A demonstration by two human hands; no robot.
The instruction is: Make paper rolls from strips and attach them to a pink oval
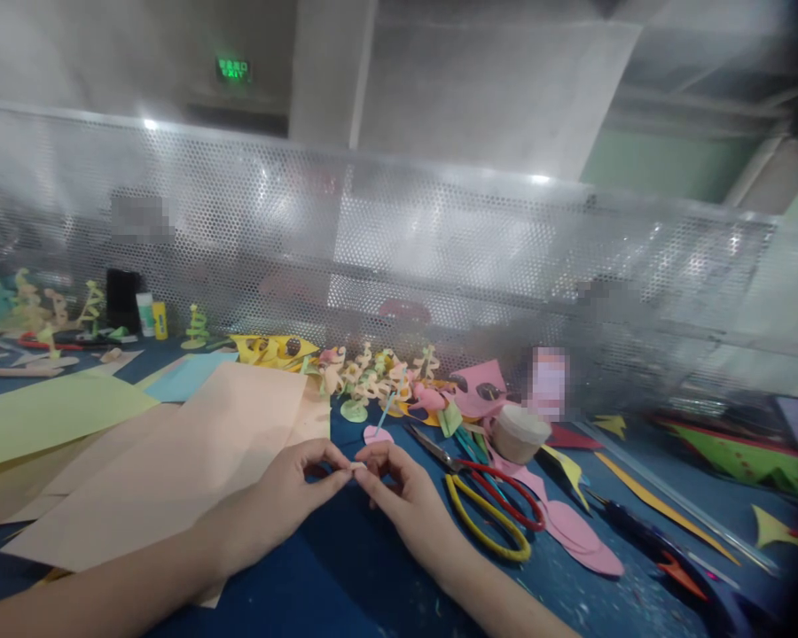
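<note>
My left hand (301,489) and my right hand (399,489) meet over the blue table (319,585), fingertips pinched together. Between them is a small pale piece (357,467), which looks like paper; its exact shape is too small to tell. Just beyond the fingers stands a thin blue stick on a pink round base (378,435). Scissors (485,501) with one red and one yellow handle lie right of my right hand. Large sheets of peach paper (192,443) spread beside my left hand, one corner under the forearm.
Curly paper figures (372,377) crowd the back middle. A white cup (519,432), pink paper petals (582,536), a dark glue gun (665,540) and a clear ruler (684,496) lie right. Glue sticks (152,317) stand back left. A perforated metal screen (399,239) borders the table.
</note>
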